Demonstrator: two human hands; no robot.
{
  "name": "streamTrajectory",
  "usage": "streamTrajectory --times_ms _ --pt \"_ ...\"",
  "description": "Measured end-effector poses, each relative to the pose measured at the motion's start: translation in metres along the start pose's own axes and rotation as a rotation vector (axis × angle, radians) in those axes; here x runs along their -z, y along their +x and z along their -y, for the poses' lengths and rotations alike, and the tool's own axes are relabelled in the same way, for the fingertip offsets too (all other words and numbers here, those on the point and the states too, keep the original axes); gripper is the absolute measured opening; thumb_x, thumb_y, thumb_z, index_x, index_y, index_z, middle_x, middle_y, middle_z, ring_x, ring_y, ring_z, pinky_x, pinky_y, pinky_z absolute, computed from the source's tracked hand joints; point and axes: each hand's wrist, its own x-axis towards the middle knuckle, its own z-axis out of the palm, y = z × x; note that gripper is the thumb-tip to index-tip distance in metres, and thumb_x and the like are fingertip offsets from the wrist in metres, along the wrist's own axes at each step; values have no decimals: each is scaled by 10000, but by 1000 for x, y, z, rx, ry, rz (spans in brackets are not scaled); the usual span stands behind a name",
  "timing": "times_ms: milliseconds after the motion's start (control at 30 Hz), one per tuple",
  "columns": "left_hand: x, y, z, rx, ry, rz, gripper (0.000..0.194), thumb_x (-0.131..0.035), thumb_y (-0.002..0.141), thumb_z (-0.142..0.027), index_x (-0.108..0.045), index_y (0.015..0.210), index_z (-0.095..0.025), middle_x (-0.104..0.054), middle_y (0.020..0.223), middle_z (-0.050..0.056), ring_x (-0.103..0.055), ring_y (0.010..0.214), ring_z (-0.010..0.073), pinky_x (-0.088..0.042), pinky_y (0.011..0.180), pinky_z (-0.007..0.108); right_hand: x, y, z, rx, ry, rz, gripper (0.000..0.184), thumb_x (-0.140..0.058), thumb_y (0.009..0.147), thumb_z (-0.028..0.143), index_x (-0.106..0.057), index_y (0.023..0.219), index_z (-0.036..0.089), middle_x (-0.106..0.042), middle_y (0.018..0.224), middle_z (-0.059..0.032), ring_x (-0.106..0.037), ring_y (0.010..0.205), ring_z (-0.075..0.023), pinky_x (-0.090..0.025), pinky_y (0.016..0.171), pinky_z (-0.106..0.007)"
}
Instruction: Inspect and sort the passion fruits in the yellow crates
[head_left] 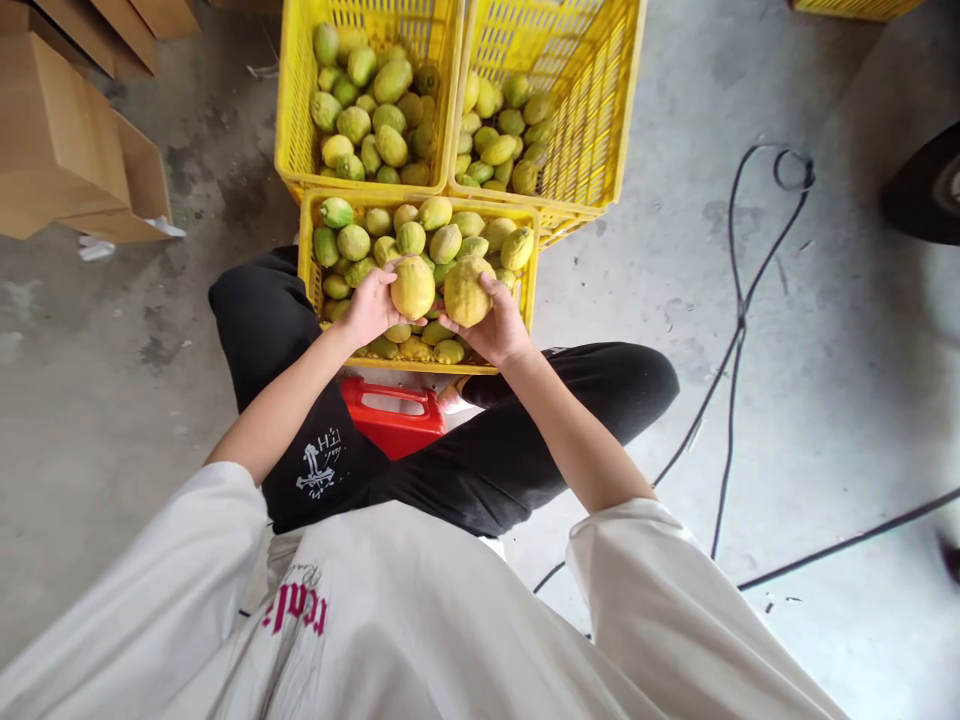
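My left hand (373,307) is closed around the side of a plump yellow fruit (412,288). In my right hand (498,325) is a second yellow fruit (466,291), broad, with a ridged, bumpy skin. The exact kind of fruit is not certain. Both are held side by side, slightly apart, above the near yellow crate (420,366). That crate holds many oval green-yellow fruits (445,243) of the same sort. My hands and the held fruits hide part of its contents.
Behind it stand a left yellow crate (289,95) and a right yellow crate (592,110), both holding more fruit. A red plastic stool or container (397,432) sits between my legs. Cardboard boxes (67,130) lie left; a black cable (741,320) loops across the floor right.
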Motion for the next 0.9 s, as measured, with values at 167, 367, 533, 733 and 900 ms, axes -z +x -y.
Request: streamTrajectory --times_ms 167,367,533,733,900 --pt "1 2 1 -10 50 -46 443 -597 1091 -305 -669 1528 -303 -876 1321 60 -889 1245 312 -784 926 388 2 -8 10 13 5 40 556 -734 846 743 -750 1275 389 -898 1303 -17 -835 1375 -405 -754 1022 -602" --pt "4 1 4 -84 85 -30 382 -737 1108 -369 -701 1488 -366 -827 1407 39 -841 1365 345 -771 968 427 0 -4 8 42 -6 125 604 -782 841 792 -732 1270 370 -902 1298 -41 -829 1408 -389 -731 1080 -600" --pt "1 1 7 -63 37 -41 436 -705 1087 -325 -666 1520 -361 -794 1446 51 -870 1320 334 -765 918 391 8 0 -2 18 -22 112 589 -870 829 794 -777 1196 343 -917 1209 -36 -875 1325 -374 -748 1022 -525" --pt "2 2 5 -12 -16 -10 546 -567 1071 -290 -600 1616 -303 -813 1506 84 -872 1294 331 -769 924 394 19 6 -9 0 -91 199 598 -852 923 814 -693 1228 325 -896 1242 -66 -843 1341 -384 -746 1017 -531" --pt "11 10 4 -7 -67 16 663 -529 1076 -293 -507 1739 -302 -831 1469 100 -881 1273 369 -781 910 436 26 17 -17 -21 -5 192 712 -999 825 751 -632 1284 351 -867 1312 -45 -814 1332 -382 -731 1096 -594"
